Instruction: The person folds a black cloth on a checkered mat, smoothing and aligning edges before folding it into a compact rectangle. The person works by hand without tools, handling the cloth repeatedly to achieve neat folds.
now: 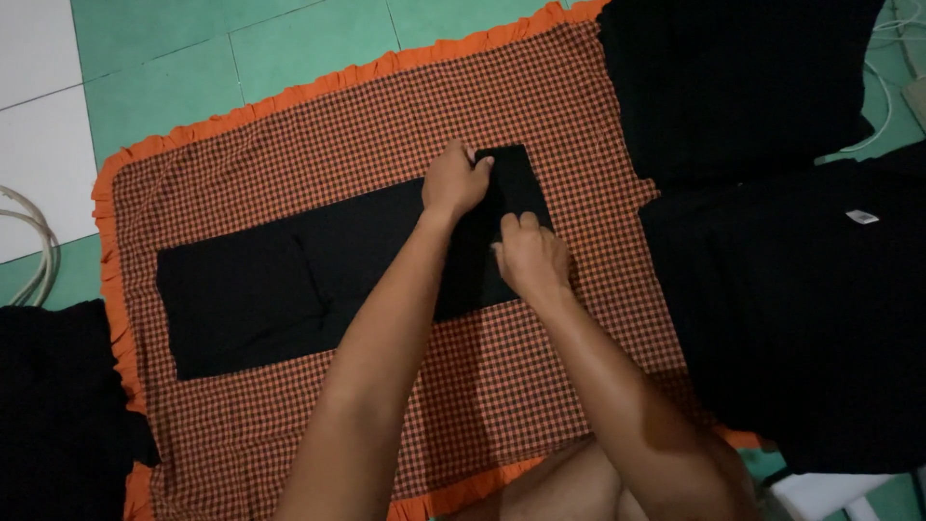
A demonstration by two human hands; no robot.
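We're down on a green tile floor [174, 58], with a couple of white tiles off at the far left. Spread over it is a checked mat [289, 135] in orange and black with a ruffled orange trim all round. In the middle of the mat lies a long black cloth [251, 289], folded into a flat strip running left to right.

Our left hand [455, 181] sits at the strip's right end, fingers curled over the top edge and pinching the fabric. Our right hand [529, 259] is just beside it, a bit lower, fingers bent and pressing into the same cloth (can't tell if it actually grips a fold or only holds it down).

Edges: the mat has bare checked space above and below the strip, plenty on the near side. The right side is crowded, though. A black pile [733, 77] covers the top right corner, and another black garment [801, 318] with a small white tag overlaps the right edge. More black cloth [53, 415] sits off the left edge, with a pale cable [39, 251] looping near it.
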